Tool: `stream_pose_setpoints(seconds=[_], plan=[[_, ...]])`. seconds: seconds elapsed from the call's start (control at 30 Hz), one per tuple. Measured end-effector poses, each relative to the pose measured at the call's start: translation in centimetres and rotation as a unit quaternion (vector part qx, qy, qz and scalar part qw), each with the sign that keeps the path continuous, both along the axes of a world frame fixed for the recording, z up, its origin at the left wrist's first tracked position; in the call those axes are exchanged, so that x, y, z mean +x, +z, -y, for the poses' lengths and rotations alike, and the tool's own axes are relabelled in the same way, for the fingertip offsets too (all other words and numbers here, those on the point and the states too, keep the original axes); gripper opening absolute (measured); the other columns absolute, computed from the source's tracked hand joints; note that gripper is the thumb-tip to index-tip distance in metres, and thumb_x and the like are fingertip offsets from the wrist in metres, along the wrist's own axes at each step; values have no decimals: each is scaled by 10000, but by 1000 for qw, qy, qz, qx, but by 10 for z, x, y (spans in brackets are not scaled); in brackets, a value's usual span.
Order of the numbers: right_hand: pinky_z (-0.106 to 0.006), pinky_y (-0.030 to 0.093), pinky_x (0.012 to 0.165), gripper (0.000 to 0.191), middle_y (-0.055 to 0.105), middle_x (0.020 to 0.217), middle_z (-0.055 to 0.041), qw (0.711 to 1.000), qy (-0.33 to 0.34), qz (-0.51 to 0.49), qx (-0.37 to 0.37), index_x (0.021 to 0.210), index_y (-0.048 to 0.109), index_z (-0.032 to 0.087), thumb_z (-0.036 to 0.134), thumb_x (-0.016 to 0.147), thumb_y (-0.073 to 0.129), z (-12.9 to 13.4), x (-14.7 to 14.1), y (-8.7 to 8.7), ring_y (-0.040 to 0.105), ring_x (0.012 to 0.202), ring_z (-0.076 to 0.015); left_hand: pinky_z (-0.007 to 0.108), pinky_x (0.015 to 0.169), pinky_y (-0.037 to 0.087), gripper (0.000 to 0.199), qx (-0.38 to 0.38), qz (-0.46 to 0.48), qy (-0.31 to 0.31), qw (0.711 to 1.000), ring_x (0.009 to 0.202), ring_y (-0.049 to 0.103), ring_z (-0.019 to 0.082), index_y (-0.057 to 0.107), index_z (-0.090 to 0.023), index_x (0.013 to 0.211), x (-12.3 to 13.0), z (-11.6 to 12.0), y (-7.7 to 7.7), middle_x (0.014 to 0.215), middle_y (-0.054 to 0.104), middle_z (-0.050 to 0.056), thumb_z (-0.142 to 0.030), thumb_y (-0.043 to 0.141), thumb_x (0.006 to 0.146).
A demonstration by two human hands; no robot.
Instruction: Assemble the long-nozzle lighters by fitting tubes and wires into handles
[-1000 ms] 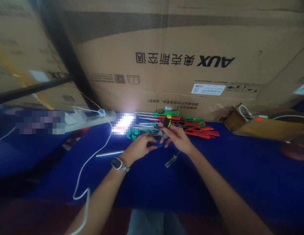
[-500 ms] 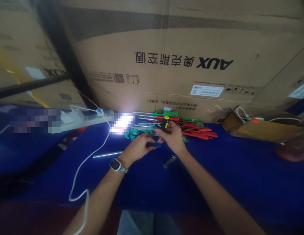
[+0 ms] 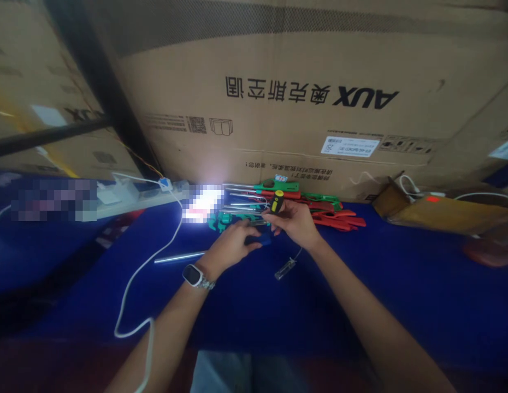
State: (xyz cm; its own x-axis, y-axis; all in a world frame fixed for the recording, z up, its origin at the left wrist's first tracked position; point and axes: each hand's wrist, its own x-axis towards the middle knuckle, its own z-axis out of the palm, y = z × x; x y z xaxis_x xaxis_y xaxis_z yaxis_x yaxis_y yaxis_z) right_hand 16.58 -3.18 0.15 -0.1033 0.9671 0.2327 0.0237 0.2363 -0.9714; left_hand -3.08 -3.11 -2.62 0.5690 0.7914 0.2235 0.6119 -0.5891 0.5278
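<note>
Currently, right hand point(image 3: 297, 222) curls around screwdriver point(image 3: 277, 202).

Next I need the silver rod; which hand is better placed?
Probably left: the left hand is nearer the silver rod, though it holds a blue part. The right hand is farther and holds a black-and-yellow handle.

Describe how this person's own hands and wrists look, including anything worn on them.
Both the left hand and the right hand are bare, with no gloves. The left wrist wears a watch with a dark, rounded face, a pale case and a silvery band. The right wrist shows no watch. No sleeves are visible.
</note>
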Motion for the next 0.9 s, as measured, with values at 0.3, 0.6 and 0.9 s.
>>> stream_pose_setpoints(seconds=[0.3, 0.6, 0.9], plan=[[-223, 537, 384, 512, 678, 668, 44, 998, -55, -21, 5, 967, 554, 215, 525, 668, 832, 6, -13, -5, 623, 408, -123, 382, 870, 523, 196, 11, 13, -12, 1000, 945, 656, 244, 743, -202, 1025, -1, -3, -6, 1022, 653, 74, -247, 752, 835], [-240, 589, 479, 411, 725, 776, -24, 994, 104, 6, -35, 1011, 754, 169, 469, 734, 802, 8, 16, 8, 705, 640, -154, 392, 867, 527, 186, -5, -7, -1, 1000, 966, 657, 254, 738, -190, 1026, 1, 2, 6, 1016, 654, 76, -233, 740, 846], [-238, 525, 390, 467, 623, 549, 35, 995, -95, -23, 27, 702, 560, 199, 539, 611, 866, 3, -19, -7, 612, 401, -137, 385, 883, 522, 198, -5, -21, 7, 1000, 998, 655, 259, 737, -183, 1032, 1, 2, 3, 1045, 651, 80, -251, 744, 846]])
